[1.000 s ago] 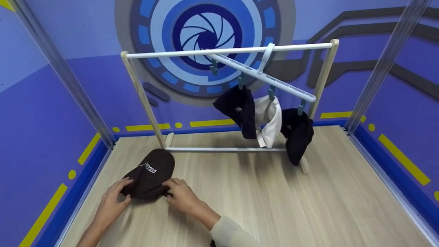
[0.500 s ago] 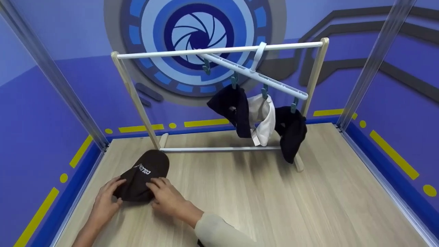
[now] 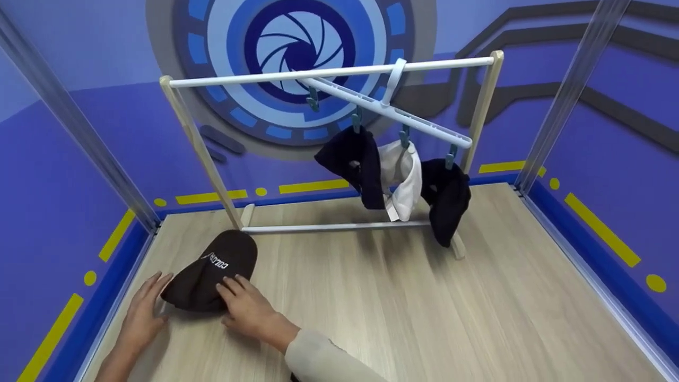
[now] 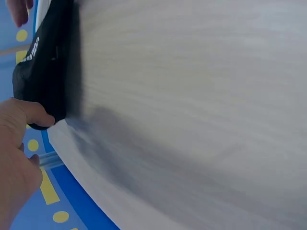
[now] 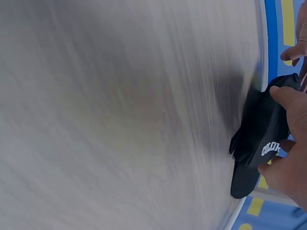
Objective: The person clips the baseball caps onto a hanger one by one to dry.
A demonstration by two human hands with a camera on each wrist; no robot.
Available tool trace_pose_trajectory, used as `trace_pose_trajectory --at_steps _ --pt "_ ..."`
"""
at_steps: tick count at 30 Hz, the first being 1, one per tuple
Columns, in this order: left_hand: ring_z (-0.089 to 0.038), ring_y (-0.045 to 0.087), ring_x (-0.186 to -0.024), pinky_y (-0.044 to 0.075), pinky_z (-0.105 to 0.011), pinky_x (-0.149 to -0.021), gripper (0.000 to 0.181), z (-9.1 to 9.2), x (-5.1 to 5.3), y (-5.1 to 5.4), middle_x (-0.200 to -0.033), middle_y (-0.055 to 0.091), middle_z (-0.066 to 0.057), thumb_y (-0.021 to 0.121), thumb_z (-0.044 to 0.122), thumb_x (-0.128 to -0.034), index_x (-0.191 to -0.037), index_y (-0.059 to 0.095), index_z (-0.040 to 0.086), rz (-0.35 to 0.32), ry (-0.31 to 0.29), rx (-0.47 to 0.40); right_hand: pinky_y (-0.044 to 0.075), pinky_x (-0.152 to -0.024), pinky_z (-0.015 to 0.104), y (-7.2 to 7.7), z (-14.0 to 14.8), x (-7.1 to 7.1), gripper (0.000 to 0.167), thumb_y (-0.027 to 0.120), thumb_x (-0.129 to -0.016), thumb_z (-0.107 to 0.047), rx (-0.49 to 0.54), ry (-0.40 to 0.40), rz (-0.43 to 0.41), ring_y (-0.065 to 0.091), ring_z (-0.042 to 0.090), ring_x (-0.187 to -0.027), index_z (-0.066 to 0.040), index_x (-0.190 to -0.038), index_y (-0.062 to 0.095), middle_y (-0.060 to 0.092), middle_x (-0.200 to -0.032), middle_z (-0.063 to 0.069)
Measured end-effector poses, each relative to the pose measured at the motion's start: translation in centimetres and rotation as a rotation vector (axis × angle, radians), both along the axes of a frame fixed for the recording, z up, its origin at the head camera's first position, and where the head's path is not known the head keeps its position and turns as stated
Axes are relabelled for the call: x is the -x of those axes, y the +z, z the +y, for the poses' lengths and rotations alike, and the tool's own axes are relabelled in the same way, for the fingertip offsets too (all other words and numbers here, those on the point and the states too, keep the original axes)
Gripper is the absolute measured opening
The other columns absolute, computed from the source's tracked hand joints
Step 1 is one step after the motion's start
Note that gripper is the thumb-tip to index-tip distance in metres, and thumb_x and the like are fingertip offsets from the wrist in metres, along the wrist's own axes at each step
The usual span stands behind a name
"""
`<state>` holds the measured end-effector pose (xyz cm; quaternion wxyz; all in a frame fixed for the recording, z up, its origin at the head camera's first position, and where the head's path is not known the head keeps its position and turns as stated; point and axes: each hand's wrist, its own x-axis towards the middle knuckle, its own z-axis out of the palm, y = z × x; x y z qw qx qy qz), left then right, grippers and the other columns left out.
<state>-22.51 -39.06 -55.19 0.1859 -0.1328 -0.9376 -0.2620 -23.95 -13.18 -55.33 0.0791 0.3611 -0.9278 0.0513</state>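
A dark baseball cap point(image 3: 204, 281) with white lettering lies at the table's left, brim toward the rack. My left hand point(image 3: 140, 315) is beside the cap's left edge, fingers spread and a small gap showing in the head view. Its thumb point(image 4: 38, 114) overlaps the cap in the left wrist view. My right hand point(image 3: 246, 307) rests its extended fingers on the near right side of the crown. In the right wrist view, the right thumb point(image 5: 283, 96) lies at the cap's edge. The underside of the cap is hidden.
Behind stands a rack with a white top bar point(image 3: 233, 79). A pale clip hanger point(image 3: 387, 109) hangs askew from it, holding a dark cap point(image 3: 368, 164), a white cap point(image 3: 408, 183) and another dark cap point(image 3: 448, 207). One clip point(image 3: 313, 100) is bare. Blue panels point(image 3: 63, 175) enclose the table.
The cap's back end has shifted left and spread wider. My left hand has moved left, off the cap's edge. My right hand has slid from the right edge onto the crown.
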Motion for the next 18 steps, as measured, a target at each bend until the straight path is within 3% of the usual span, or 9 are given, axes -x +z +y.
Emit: trace_pose_trajectory --at_steps 7,13,16,18 --pt "-0.060 0.038 -0.132 0.039 -0.074 -0.096 0.085 0.1 0.4 -0.7 -0.148 0.046 -0.026 0.070 -0.032 -0.0621 -0.139 0.057 0.001 0.015 -0.017 0.088 0.022 -0.122 0.028 -0.3 -0.4 -0.5 0.070 0.066 -0.097 -0.046 0.009 -0.034 -0.037 0.034 0.017 -0.149 -0.018 -0.156 0.040 0.040 -0.159 0.000" --pt "-0.052 0.042 -0.136 0.040 -0.069 -0.098 0.077 0.7 0.6 -0.8 -0.146 0.052 -0.023 0.069 -0.028 -0.0712 -0.141 0.058 0.004 0.004 0.025 0.070 0.021 -0.122 0.027 -0.6 -0.7 -0.7 0.068 0.065 -0.098 -0.043 0.031 -0.052 -0.087 0.033 0.016 -0.149 -0.018 -0.156 0.039 0.039 -0.159 0.000" --pt "-0.051 0.042 -0.137 0.039 -0.066 -0.101 0.073 0.9 0.5 -0.8 -0.148 0.051 -0.024 0.066 -0.025 -0.0770 -0.143 0.057 0.005 -0.036 0.036 0.052 0.023 -0.122 0.028 -0.7 -0.8 -0.7 0.069 0.066 -0.098 -0.043 0.040 -0.073 -0.127 0.033 0.017 -0.149 -0.019 -0.157 0.039 0.038 -0.160 0.000" --pt "-0.050 0.043 -0.137 0.038 -0.057 -0.108 0.071 1.1 0.4 -0.9 -0.149 0.050 -0.023 0.065 -0.022 -0.0805 -0.145 0.056 0.007 -0.059 0.042 0.042 0.025 -0.122 0.030 -0.8 -0.9 -0.8 0.070 0.066 -0.098 -0.044 0.043 -0.081 -0.153 0.033 0.017 -0.149 -0.020 -0.157 0.038 0.037 -0.161 0.000"
